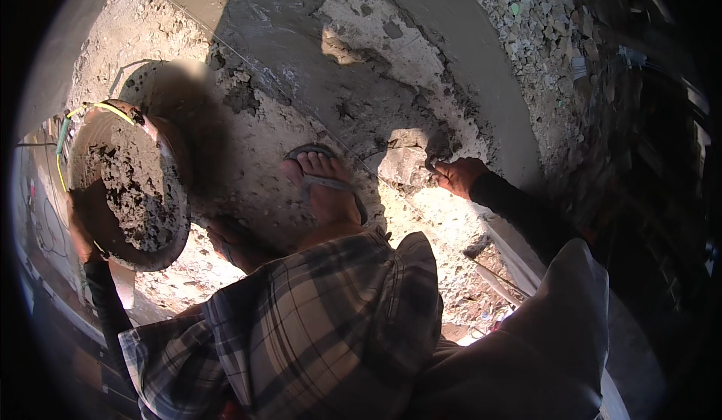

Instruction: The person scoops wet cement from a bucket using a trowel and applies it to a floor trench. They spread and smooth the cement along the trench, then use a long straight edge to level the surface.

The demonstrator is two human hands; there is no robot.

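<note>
On my left, a round bucket [180, 194] is tipped toward me, with crumbly wet mortar [131, 187] inside. A yellow-and-green handle loops over its far rim. My left hand [80, 232] is closed on the bucket's near left side, its fingers partly behind the rim. Low over the ground on the right, my right hand [459, 175] is closed around something dark that I cannot make out. Just beyond its fingers lies a dark patch beside a pale sunlit lump [404, 157]. Wet grey mortar [301, 66] is spread over the ground ahead.
My sandalled foot [327, 183] stands on rough pale ground, the other partly shaded beside it. A thin string [248, 59] runs diagonally across the mortar. A smooth grey strip [481, 66] and broken stones [538, 51] lie to the right. A wooden stick [500, 281] lies near my right leg.
</note>
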